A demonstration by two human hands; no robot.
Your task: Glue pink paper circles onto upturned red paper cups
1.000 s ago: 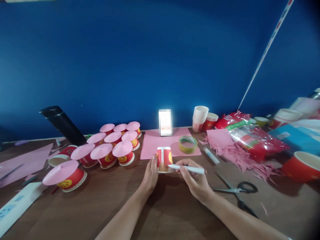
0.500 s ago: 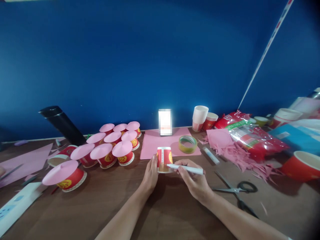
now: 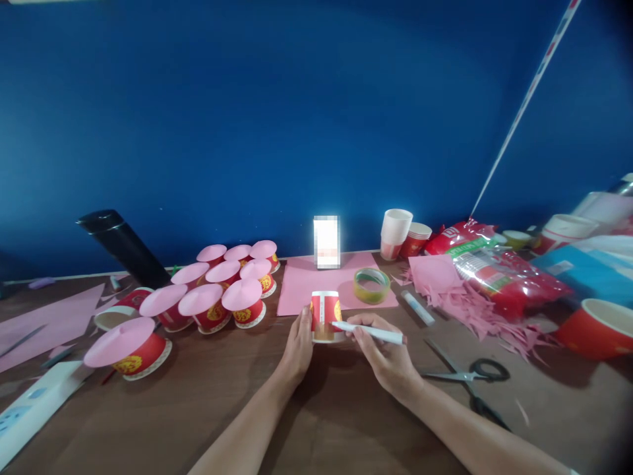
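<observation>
A red paper cup (image 3: 325,315) stands upside down on the brown table (image 3: 208,409), near the front edge of a pink paper sheet (image 3: 301,287). My left hand (image 3: 298,346) rests against the cup's left side, fingers together. My right hand (image 3: 383,353) grips a white pen (image 3: 368,332) whose tip touches the cup's right side near the bottom.
Several inverted red cups with pink paper discs (image 3: 217,293) cluster at left, beside a black flask (image 3: 123,247). A tape roll (image 3: 371,285), glue stick (image 3: 418,307), scissors (image 3: 469,379), pink scraps (image 3: 475,313), red plastic bag (image 3: 494,270) and stacked cups (image 3: 395,232) lie right.
The pen tip has shifted slightly against the cup; both hands stay in nearly the same place.
</observation>
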